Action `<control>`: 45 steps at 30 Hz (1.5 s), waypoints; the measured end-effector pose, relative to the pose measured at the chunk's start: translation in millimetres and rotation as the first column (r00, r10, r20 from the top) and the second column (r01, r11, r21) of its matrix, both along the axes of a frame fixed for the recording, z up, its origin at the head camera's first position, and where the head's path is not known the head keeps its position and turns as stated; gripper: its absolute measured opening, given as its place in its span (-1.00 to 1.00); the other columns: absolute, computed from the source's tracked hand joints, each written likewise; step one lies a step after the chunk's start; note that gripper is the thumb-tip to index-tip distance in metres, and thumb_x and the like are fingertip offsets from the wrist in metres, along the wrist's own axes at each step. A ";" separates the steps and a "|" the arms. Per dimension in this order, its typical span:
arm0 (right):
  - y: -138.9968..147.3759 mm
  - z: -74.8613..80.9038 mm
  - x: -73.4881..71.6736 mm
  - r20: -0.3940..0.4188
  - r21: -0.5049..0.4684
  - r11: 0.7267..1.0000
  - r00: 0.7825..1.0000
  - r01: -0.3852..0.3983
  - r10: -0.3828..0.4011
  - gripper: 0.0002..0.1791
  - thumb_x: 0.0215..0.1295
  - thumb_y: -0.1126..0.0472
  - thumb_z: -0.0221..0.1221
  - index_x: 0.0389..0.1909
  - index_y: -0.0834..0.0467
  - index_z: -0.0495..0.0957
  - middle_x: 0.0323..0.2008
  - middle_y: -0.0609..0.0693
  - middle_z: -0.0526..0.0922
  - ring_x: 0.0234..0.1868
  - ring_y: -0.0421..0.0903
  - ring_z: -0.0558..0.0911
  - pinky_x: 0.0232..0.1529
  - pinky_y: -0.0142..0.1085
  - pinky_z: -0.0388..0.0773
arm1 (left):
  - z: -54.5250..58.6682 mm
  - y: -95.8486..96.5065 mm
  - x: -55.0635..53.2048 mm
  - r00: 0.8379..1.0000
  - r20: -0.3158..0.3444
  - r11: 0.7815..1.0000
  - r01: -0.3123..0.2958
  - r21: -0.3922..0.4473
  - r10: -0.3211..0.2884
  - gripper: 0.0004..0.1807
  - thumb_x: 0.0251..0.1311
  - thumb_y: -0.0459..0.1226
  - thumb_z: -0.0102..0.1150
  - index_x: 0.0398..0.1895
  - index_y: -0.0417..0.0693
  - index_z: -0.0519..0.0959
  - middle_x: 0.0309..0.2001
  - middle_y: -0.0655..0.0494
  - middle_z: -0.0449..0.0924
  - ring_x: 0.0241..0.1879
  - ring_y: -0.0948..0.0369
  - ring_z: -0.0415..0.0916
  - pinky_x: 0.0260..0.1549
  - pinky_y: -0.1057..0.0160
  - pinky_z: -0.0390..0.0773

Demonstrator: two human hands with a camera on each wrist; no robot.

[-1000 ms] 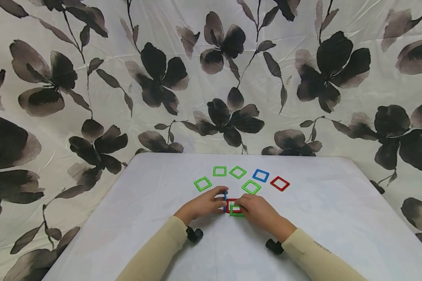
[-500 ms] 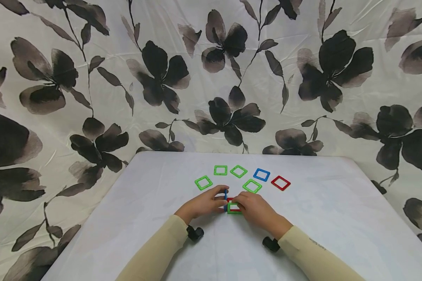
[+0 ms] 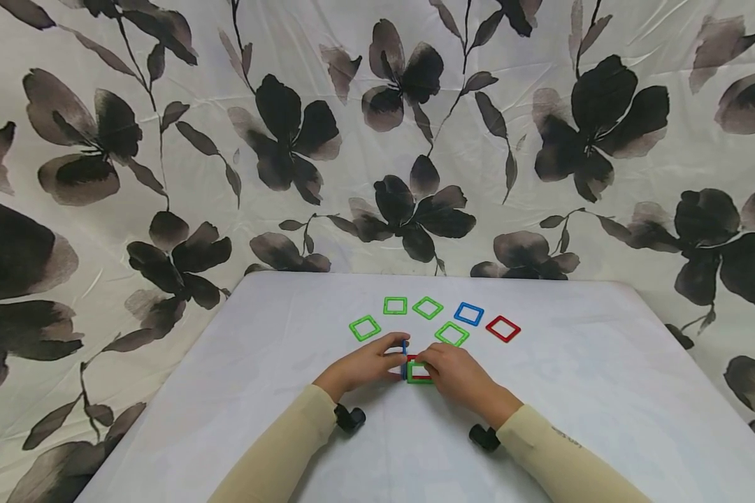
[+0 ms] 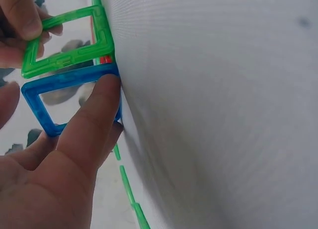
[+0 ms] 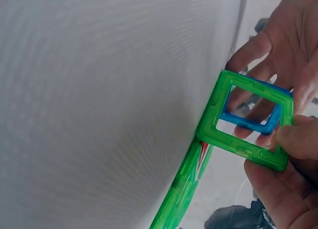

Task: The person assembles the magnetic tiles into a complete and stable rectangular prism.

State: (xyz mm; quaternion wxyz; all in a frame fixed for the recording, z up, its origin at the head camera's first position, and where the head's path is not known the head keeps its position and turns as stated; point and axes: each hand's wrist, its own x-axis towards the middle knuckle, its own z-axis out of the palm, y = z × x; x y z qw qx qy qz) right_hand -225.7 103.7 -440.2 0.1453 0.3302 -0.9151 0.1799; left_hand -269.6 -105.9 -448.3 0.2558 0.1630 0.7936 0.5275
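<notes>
My left hand [image 3: 366, 362] grips a blue square magnetic tile [image 4: 64, 79] that stands on edge on the table. Thumb and fingers are bent about its sides. My right hand [image 3: 462, 377] pinches a green square magnetic tile [image 5: 213, 124] by its edge, upright and close against the blue one at a corner. Between the hands a red square tile [image 3: 413, 357] shows behind the green frame, low at the table; the right fingers hide part of it. Whether the green tile's lower edge touches the red one cannot be made out.
Beyond the hands lie several loose frames flat on the white table [image 3: 277, 419]: green tiles [image 3: 395, 312], a blue tile [image 3: 458, 314] and a red tile [image 3: 492, 323] at the right. A floral cloth [image 3: 327, 237] hangs behind the table's far edge.
The green tile in my right hand has shifted slightly left, up to the blue tile, and then stayed there. My left hand keeps the blue tile in place.
</notes>
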 end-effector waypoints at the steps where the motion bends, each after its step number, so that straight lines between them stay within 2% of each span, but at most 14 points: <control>1: -0.1 0.1 -0.1 0.003 0.002 1.000 1.000 0.002 -0.002 -0.83 0.24 0.31 0.26 -0.16 0.11 0.68 -0.28 -0.09 0.69 -0.27 -0.20 0.62 -0.13 -0.29 0.65 | 0.0 0.3 -0.1 1.000 -0.003 1.000 -0.004 -0.008 0.004 -0.41 0.43 -0.17 0.00 0.47 0.03 0.15 0.47 0.00 0.12 0.34 0.04 0.33 0.07 0.11 0.60; 14: -1.0 1.9 0.0 -0.025 0.003 1.000 1.000 -0.010 0.011 -0.82 0.21 0.31 0.28 -0.17 0.09 0.68 -0.27 -0.09 0.71 -0.21 -0.18 0.64 -0.10 -0.30 0.65 | 2.9 3.5 -0.2 1.000 -0.015 1.000 -0.018 -0.009 0.018 -0.45 0.45 -0.19 -0.05 0.46 0.02 0.16 0.47 -0.03 0.13 0.32 0.03 0.35 0.05 0.11 0.61; 27: -0.7 7.3 -1.2 0.106 -0.025 1.000 0.994 0.006 -0.003 -0.82 0.25 0.33 0.24 -0.16 0.08 0.67 -0.23 -0.10 0.71 -0.20 -0.18 0.63 -0.06 -0.26 0.64 | 4.2 4.9 1.3 1.000 -0.008 0.999 -0.018 -0.029 0.018 -0.41 0.43 -0.17 -0.03 0.47 -0.01 0.14 0.47 -0.07 0.12 0.34 0.01 0.33 0.07 0.09 0.59; 38: 4.0 4.7 0.0 0.092 -0.016 0.999 0.995 -0.047 0.048 -0.80 0.21 0.31 0.27 -0.15 0.06 0.66 -0.22 -0.12 0.70 -0.19 -0.20 0.64 -0.10 -0.27 0.64 | 1.1 3.2 4.1 1.000 -0.014 1.000 -0.013 -0.028 0.012 -0.37 0.40 -0.12 0.03 0.47 -0.01 0.14 0.47 -0.07 0.14 0.33 0.02 0.34 0.08 0.09 0.59; 45: 16.1 10.0 -4.4 0.131 -0.019 1.000 0.991 0.010 -0.007 -0.82 0.30 0.18 0.22 -0.11 0.05 0.66 -0.20 -0.16 0.70 -0.14 -0.19 0.63 -0.02 -0.20 0.62 | 1.3 2.8 4.3 1.000 -0.017 1.000 -0.007 0.001 0.007 -0.39 0.42 -0.18 0.01 0.47 -0.06 0.13 0.47 -0.11 0.12 0.33 -0.01 0.34 0.08 0.08 0.59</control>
